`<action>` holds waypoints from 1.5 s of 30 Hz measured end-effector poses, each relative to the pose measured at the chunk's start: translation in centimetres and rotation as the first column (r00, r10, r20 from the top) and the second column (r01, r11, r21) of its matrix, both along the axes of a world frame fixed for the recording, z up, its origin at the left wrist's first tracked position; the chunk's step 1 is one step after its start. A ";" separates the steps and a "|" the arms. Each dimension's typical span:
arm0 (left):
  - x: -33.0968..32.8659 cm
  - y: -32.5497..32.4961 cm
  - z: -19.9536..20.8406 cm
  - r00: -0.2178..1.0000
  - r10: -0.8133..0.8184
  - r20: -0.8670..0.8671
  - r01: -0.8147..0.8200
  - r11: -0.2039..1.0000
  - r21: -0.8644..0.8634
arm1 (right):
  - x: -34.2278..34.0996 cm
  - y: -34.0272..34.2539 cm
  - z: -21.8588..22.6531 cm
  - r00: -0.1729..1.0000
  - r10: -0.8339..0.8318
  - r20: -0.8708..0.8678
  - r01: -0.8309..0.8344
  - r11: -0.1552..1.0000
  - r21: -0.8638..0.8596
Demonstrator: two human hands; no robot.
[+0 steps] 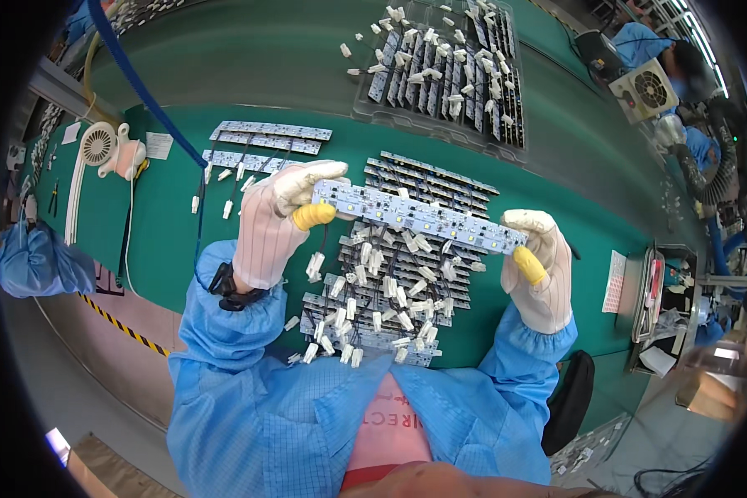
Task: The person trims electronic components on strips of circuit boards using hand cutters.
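Observation:
A long white LED circuit board is held up level in front of me, its component side in view. My left hand, in a striped white glove with a yellow thumb cover, pinches its left end. Gloved the same way, my right hand grips the right end. Below the board lie stacked rows of similar circuit boards with white plug connectors on dark wires. A smaller group of boards rests on the green mat beyond my left hand. A dark strap circles my left wrist.
A clear tray packed with wired boards stands at the far side. A small pink-white fan is at the left, a blue cord hanging near it. Right of me are a printed sheet and a metal bin. Other people work nearby.

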State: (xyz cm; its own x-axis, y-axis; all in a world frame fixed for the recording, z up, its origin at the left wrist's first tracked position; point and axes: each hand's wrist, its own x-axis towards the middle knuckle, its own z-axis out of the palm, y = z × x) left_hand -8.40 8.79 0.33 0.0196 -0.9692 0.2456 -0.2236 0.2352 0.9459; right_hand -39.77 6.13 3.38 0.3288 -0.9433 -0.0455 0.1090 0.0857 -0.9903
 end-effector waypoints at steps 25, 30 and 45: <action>-0.4 -0.5 -0.3 0.992 0.093 0.080 -0.097 0.994 0.047 | -0.6 0.3 0.9 0.987 0.154 0.037 -0.154 0.988 -0.022; -2.6 -0.2 -0.3 0.921 -0.134 -0.365 0.039 0.966 -0.256 | 0.0 -0.7 0.4 0.993 0.067 -0.098 -0.067 0.998 -0.002; -1.0 -1.1 -3.0 0.986 0.166 0.023 -0.164 0.985 -0.045 | 0.3 0.3 0.7 0.991 0.068 -0.119 -0.064 0.997 0.038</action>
